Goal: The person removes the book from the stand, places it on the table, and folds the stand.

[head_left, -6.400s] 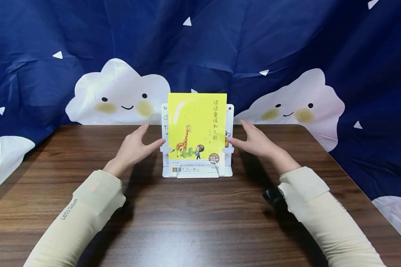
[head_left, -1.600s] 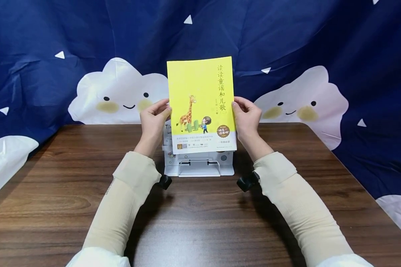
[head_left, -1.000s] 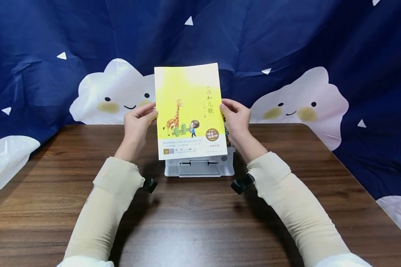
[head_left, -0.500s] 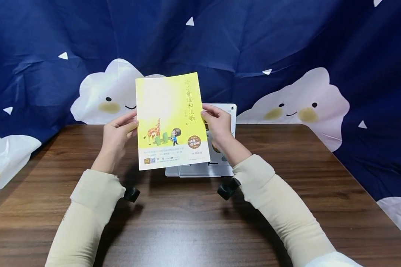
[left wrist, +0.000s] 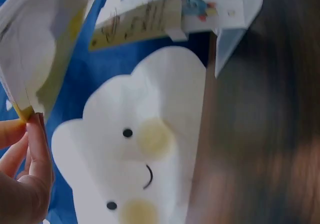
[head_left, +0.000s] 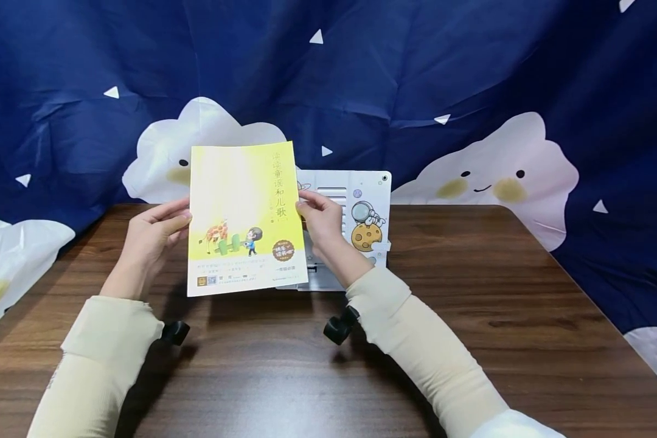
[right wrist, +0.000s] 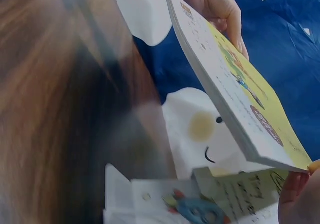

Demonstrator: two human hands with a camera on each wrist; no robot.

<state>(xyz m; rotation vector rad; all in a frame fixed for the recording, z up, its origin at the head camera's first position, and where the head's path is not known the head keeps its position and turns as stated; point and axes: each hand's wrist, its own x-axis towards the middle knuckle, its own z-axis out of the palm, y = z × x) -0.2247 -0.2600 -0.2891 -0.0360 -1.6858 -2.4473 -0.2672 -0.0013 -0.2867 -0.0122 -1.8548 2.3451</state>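
A thin yellow children's book (head_left: 241, 207), with a giraffe and a child on its cover, is held up above the table, cover facing me. My left hand (head_left: 152, 240) pinches its left edge between thumb and fingers. On the opposite edge my right hand (head_left: 324, 225) pinches it the same way. Behind and to the right stands a white book stand (head_left: 369, 188) printed with an astronaut on a moon; the book and right hand hide its left part. In the right wrist view the book (right wrist: 220, 84) shows its page edges from below, tilted.
The brown wooden table (head_left: 471, 316) reaches back to a dark blue curtain (head_left: 361, 73) with smiling clouds. A black wrist camera (head_left: 340, 325) sits under the right sleeve, another black camera (head_left: 175, 333) under the left.
First the hands were open beside the book on the stand. They took hold of its edges, lifted it off, then moved it left and lower, uncovering the stand's right side.
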